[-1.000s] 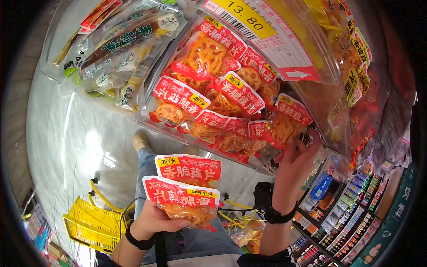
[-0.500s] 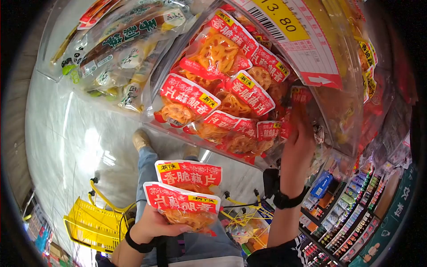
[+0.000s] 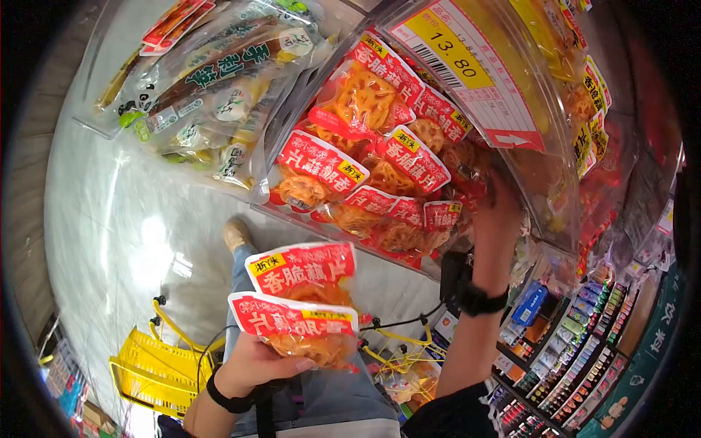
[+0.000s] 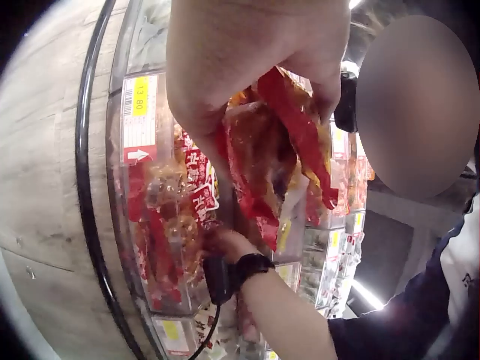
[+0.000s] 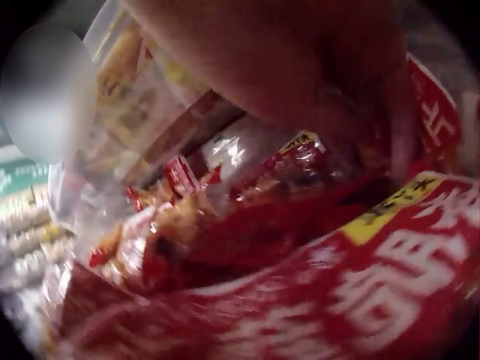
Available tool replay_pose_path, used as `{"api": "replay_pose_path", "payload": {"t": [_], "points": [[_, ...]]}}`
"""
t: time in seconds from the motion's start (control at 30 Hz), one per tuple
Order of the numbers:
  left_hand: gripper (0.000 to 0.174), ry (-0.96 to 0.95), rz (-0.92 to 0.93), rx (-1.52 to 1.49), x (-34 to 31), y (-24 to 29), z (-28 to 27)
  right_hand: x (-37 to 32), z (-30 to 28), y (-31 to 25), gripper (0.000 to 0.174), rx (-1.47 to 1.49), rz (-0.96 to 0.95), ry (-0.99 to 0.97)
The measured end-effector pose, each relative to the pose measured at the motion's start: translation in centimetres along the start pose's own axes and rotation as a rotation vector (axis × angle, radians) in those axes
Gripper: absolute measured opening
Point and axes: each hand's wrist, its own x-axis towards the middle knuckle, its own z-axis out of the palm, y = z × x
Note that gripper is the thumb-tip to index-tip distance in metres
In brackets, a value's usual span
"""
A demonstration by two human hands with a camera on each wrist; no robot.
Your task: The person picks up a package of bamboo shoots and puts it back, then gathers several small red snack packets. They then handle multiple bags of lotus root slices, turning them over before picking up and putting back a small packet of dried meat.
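My left hand (image 3: 255,369) grips two packets of lotus root slices, the front packet (image 3: 296,321) overlapping the rear packet (image 3: 303,271). Both have red headers over clear bags. In the left wrist view that hand (image 4: 247,60) hangs over the crinkled red-and-clear packaging (image 4: 259,142). Deep in the right side of a clear bin (image 3: 332,232), my right hand (image 3: 500,215) is among more lotus root packets (image 3: 412,157). Shadow hides its fingertips. In the blurred right wrist view, fingers point down behind a red packet header (image 5: 375,285); I cannot tell whether they grip a packet.
A price card (image 3: 456,62) reading 13.80 hangs over the bin, near its clear side wall. Packaged bamboo shoots (image 3: 219,95) fill the bin to the left. A yellow basket (image 3: 157,372) stands on the floor at lower left; stocked shelves (image 3: 569,343) are at lower right.
My right hand has gone deeper into the bin's right side. The packet header at its fingers has dropped out of sight. My left hand keeps both packets, now slightly higher and fanned apart.
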Motion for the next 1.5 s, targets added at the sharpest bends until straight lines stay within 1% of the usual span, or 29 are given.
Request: {"api": "replay_pose_path", "payload": {"t": [0.03, 0.13, 0.2, 0.23, 0.27, 0.33, 0.43, 0.5, 0.53, 0.63, 0.7, 0.73, 0.77, 0.8, 0.87, 0.9, 1.0, 1.03, 1.13, 1.17, 1.27, 1.3, 1.37, 1.4, 1.43, 1.5], "points": [[0.076, 0.004, -0.005, -0.004, 0.1, 0.0, 0.1, -0.7, -1.8, -1.5, 0.029, -0.046, 0.018, 0.024], [0.073, -0.007, -0.004, -0.03, 0.4, 0.0, 0.4, -3.4, -4.8, -4.5, 0.023, 0.154, 0.178, 0.003], [0.072, -0.051, -0.024, -0.081, 0.5, 0.3, 0.7, -5.6, -6.4, -6.7, 0.019, 0.49, 0.335, -0.214], [0.072, -0.072, -0.036, -0.107, 0.5, 0.3, 0.8, -6.8, -6.8, -7.7, 0.021, 0.642, 0.347, -0.3], [0.068, -0.167, 0.005, -0.12, 0.7, 0.1, 0.7, -7.7, -7.1, -8.7, 0.023, 0.794, 0.357, -0.387], [0.063, -0.359, 0.087, -0.143, 1.2, -0.4, 0.1, -8.3, -7.6, -9.8, 0.031, 1.005, 0.298, -0.688], [0.075, -0.193, -0.203, -0.072, 0.9, 0.4, 1.1, -9.8, -7.0, -10.5, 0.034, 1.199, 0.389, -0.916], [0.077, -0.276, -0.169, -0.002, 1.3, 0.0, 0.8, -9.8, -7.1, -9.9, 0.033, 1.177, 0.433, -0.943], [0.078, -0.317, -0.154, 0.033, 1.6, -0.1, 0.9, -9.9, -7.2, -9.6, 0.033, 1.165, 0.455, -0.956], [0.073, -0.323, 0.2, -0.085, 3.3, -0.8, 2.6, -10.1, -7.2, -8.0, 0.033, 1.198, 0.653, -0.529], [0.076, -0.347, 0.121, -0.111, 3.3, -1.2, 2.2, -9.1, -6.2, -6.1, 0.03, 1.128, 0.644, -0.168], [0.078, -0.358, 0.082, -0.123, 3.2, -1.4, 2.1, -8.7, -5.4, -4.8, 0.03, 0.991, 0.61, -0.098], [0.078, -0.248, 0.052, -0.102, 2.9, -1.4, 2.8, -8.4, -4.5, -3.5, 0.031, 0.854, 0.575, -0.03], [0.074, -0.295, 0.047, -0.102, 2.9, -1.5, 2.7, -7.8, -3.9, -2.9, 0.031, 0.719, 0.539, 0.036], [0.065, -0.388, 0.038, -0.1, 2.9, -1.8, 2.4, -6.7, -3.1, -2.9, 0.04, 0.923, 0.614, -0.003], [0.064, -0.389, 0.043, -0.078, 3.0, -1.9, 2.4, -6.1, -2.7, -3.0, 0.044, 1.026, 0.651, -0.025], [0.06, -0.376, 0.044, -0.036, 2.9, -2.8, 2.7, -4.8, -1.8, -3.8, 0.049, 1.291, 0.693, -0.059], [0.06, -0.359, 0.045, -0.03, 2.9, -3.1, 2.8, -4.5, -1.1, -4.0, 0.048, 1.254, 0.711, -0.046], [0.06, -0.316, 0.062, -0.063, 2.9, -3.7, 3.4, -4.4, 2.4, -1.7, 0.056, 0.806, 0.434, -0.036], [0.06, -0.303, 0.069, -0.084, 2.9, -3.8, 3.7, -4.6, 2.6, -1.6, 0.055, 0.711, 0.354, 0.009], [0.059, -0.128, 0.029, -0.126, 2.1, -4.6, 4.3, -5.2, 0.9, -2.4, 0.05, 0.222, 0.169, 0.121], [0.057, -0.116, 0.058, -0.055, 2.5, -5.3, 4.1, -5.7, 0.1, -2.7, 0.047, 0.35, 0.15, 0.1], [0.056, -0.082, 0.085, -0.084, 3.3, -5.4, 4.7, -7.2, -2.2, -3.1, 0.04, 0.608, 0.11, 0.054], [0.055, -0.065, 0.1, -0.099, 3.6, -5.5, 5.1, -8.4, -3.7, -3.3, 0.036, 0.798, 0.245, -0.133], [0.05, -0.043, 0.151, -0.103, 3.7, -5.7, 5.4, -9.5, -5.1, -3.3, 0.033, 0.983, 0.38, -0.323], [0.047, 0.031, 0.206, -0.169, 4.0, -6.2, 6.8, -10.3, -7.1, -3.1, 0.025, 1.097, 0.212, -0.606]]}}
